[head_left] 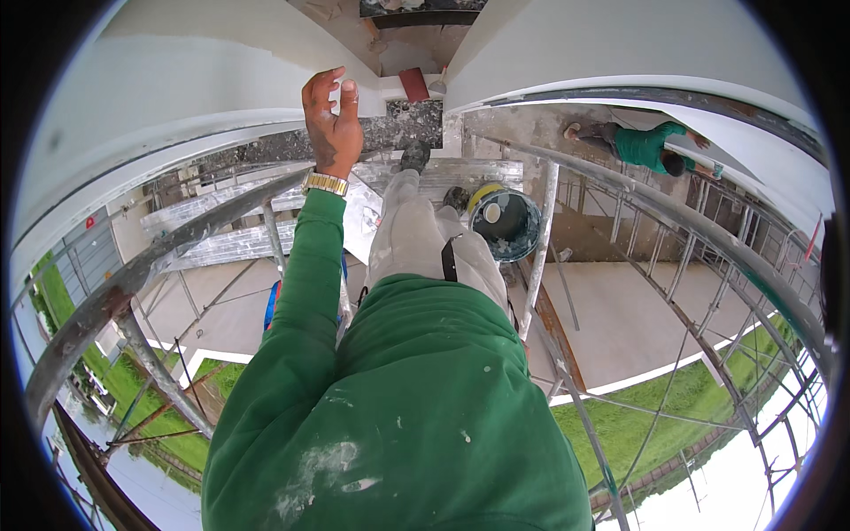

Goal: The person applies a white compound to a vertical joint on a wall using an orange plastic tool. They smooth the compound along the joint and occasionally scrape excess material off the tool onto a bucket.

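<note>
My left hand point(335, 128) is raised in front of the pale wall on the left, a gold watch point(325, 183) at its wrist. Its fingers are bent and the thumb stands apart from them; a whitish smear shows on the fingers, and I make out nothing held. My right hand is out of view. By my legs stands a dark bucket point(529, 232) coated in grey-white residue, with a small round white thing point(492, 212) in it. Ahead of my feet, a flat dark-red piece point(413, 85) leans on a ledge beside a small grey tool point(438, 86) of unclear kind.
I stand on splattered metal planks point(478, 173) of a scaffold. Grey tube rails curve past on the left point(190, 230) and right point(682, 212). Pale walls rise on both sides. A co-worker in green point(651, 147) is lower down at the right. Grass lies far below.
</note>
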The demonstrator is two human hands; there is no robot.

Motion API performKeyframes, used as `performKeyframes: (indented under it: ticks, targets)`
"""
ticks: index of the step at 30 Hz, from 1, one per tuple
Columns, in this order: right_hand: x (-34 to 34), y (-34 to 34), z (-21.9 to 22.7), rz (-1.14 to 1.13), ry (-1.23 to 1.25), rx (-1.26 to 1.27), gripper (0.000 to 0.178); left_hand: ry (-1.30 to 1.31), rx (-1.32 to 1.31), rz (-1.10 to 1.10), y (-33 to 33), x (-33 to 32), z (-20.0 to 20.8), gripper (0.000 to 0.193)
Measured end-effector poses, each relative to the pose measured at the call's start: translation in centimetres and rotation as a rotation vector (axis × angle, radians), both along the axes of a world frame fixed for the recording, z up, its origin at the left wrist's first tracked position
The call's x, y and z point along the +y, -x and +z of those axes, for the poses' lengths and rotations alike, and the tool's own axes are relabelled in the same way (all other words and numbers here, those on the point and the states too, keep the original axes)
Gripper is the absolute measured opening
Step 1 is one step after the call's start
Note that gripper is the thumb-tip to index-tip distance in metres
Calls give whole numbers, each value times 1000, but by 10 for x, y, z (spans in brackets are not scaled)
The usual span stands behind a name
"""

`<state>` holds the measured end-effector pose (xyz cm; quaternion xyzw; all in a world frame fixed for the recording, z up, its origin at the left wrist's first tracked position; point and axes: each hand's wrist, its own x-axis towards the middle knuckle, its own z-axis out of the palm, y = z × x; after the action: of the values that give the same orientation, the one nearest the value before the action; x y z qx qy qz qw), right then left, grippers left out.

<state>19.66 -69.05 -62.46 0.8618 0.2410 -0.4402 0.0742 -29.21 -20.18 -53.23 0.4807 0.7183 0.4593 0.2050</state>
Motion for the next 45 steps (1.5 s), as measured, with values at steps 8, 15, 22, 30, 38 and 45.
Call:
performKeyframes:
  ticks: [8,15,22,30,38,45]
  targets:
    - [109,-110,-18,-248,-178,48,39,257,-323,136,27,-191,-101,49]
    - [159,-104,-16,-161,-88,128,40,578,-609,262,-27,-367,-157,56]
    - [158,-133,-70,-98,-146,110,40,1018,-677,335,-58,-463,-180,78]
    - [157,-142,-137,11,-258,81,54,1211,-583,122,14,-464,-170,69]
    - [150,-74,-114,-172,-247,35,61,1130,-548,-78,77,-396,-179,70]
    - [76,-54,-220,-175,-219,-34,73,1032,-363,-326,70,-317,-160,68]
